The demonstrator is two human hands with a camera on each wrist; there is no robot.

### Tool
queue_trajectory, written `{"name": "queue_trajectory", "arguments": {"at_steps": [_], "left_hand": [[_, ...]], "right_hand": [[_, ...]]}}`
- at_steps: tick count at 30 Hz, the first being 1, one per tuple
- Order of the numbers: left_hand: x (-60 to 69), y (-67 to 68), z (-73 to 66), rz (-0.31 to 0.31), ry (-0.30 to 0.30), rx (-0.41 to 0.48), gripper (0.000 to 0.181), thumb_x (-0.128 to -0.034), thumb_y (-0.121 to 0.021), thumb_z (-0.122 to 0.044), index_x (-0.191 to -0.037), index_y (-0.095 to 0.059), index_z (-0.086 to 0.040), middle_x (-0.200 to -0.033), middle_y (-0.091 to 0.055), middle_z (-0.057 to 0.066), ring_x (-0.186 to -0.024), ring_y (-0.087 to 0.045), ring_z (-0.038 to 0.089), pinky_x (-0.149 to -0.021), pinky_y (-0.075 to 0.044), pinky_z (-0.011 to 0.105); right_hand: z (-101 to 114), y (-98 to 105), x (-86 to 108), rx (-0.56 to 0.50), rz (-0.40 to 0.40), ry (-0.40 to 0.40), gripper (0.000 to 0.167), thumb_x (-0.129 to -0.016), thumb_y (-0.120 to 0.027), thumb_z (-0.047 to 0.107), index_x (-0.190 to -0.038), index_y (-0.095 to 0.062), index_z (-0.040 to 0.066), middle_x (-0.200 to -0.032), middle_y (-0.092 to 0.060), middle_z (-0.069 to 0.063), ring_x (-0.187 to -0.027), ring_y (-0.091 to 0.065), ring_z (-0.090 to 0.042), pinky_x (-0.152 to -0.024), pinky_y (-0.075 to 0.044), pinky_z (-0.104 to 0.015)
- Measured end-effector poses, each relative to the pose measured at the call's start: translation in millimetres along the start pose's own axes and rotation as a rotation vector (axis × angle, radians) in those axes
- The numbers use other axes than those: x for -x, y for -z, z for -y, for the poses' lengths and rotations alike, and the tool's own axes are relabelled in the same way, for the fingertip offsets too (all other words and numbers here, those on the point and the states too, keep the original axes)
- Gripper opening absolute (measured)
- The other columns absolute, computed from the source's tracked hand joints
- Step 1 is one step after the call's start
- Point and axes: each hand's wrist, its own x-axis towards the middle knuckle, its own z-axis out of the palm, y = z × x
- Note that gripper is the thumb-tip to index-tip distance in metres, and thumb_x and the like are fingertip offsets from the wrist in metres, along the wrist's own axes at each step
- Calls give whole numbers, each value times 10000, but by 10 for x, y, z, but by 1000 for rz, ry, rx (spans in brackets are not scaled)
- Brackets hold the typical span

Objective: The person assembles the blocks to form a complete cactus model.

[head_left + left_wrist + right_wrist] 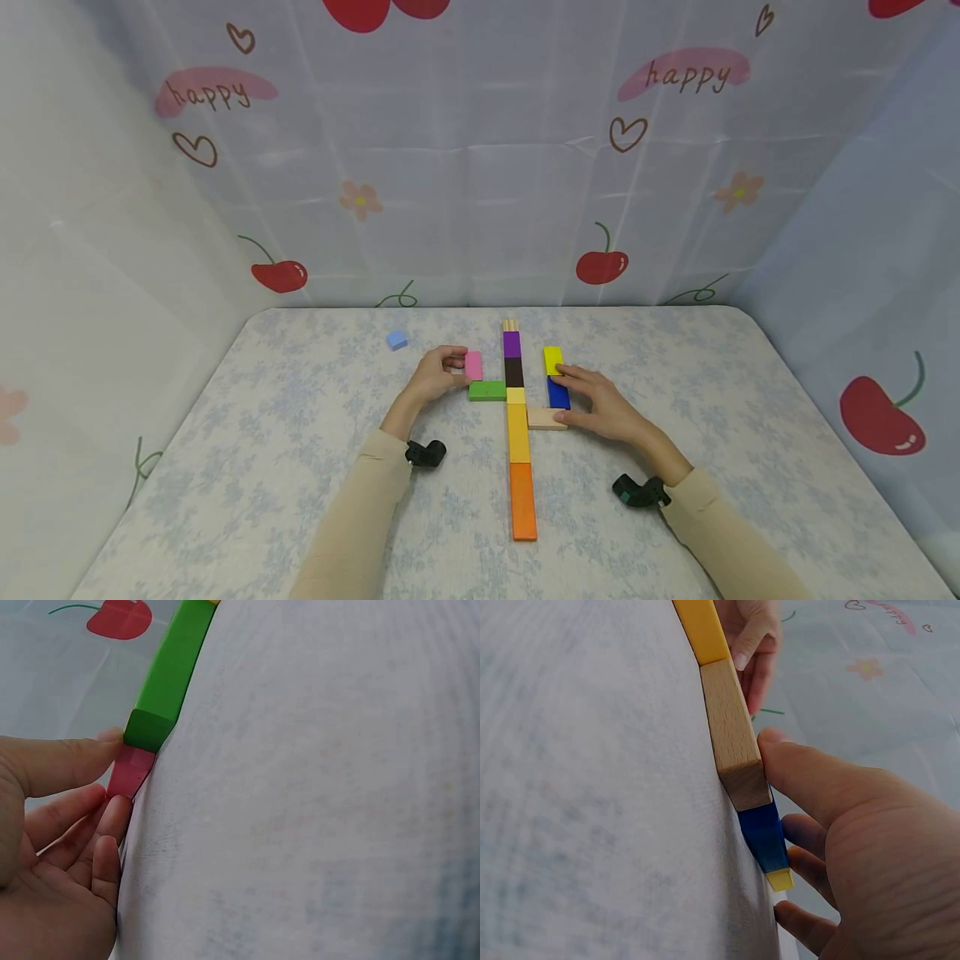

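A straight column of blocks runs down the table, orange [523, 502], amber [518, 433], black [513, 372] and purple [512, 344] among them. To its left lies a green block [489, 391], with a pink block [473, 365] standing off its outer end. My left hand [437, 373] pinches the pink block, thumb beside the green block's end. On the right, a plain wood block [547, 419] juts from the column, and a blue block [558, 392] and a yellow block [552, 359] extend away from it. My right hand [603, 404] rests over these three, thumb on the wood, fingers extended along the blue and yellow.
A small light-blue block [397, 340] lies apart at the back left. At the column's far end are thin pale pieces [511, 325]. A patterned cloth covers the table [262, 467], and printed curtains [480, 208] enclose its back and sides.
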Motion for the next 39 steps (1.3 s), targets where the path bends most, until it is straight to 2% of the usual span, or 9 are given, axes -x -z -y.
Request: {"name": "queue_trajectory", "arguments": {"at_steps": [10, 25, 31, 35, 39], "left_hand": [[-14, 3, 9, 10, -22, -8, 544, -821, -729, 17, -1341, -575, -32, -1211, -625, 162, -1075, -583, 276, -897, -500, 380], [-30, 3, 30, 7, -15, -2, 562, -815, -736, 8, -1351, -573, -44, -1179, -635, 156, -1048, -577, 267, -897, -485, 379], [-12, 5, 26, 2, -21, 19, 627, -820, -735, 16, -1405, -517, -46, -1304, -595, 142, -1109, -564, 279, -923, -482, 391], [21, 41, 13, -29, -35, 22, 620, -844, -721, -2, -1421, -498, -48, -1350, -565, 137, -1117, -567, 286, -915, -500, 384], [73, 142, -15, -91, -49, 41, 577, -889, -701, -72, -1425, -490, -57, -1348, -547, 165, -1138, -567, 308, -899, -522, 411]], "right_hand": [[-10, -6, -4, 4, 1, -2, 625, -864, -739, 338, -1391, -550, 59, -1521, -410, -188, -1405, -348, -428, -1112, -223, -685], [-8, -12, -3, -6, -3, -12, 616, -862, -742, 323, -1387, -555, 62, -1521, -410, -187, -1404, -343, -434, -1108, -222, -693], [-7, -8, 0, -3, -7, -8, 617, -860, -743, 324, -1386, -556, 62, -1518, -416, -186, -1399, -348, -437, -1103, -234, -693], [-9, -6, 3, 0, -7, 0, 615, -863, -742, 320, -1386, -555, 57, -1516, -417, -188, -1397, -351, -436, -1100, -236, -694], [-7, -2, 6, -2, -8, 9, 613, -862, -743, 309, -1384, -554, 49, -1514, -418, -193, -1395, -352, -438, -1098, -235, -696]]}}
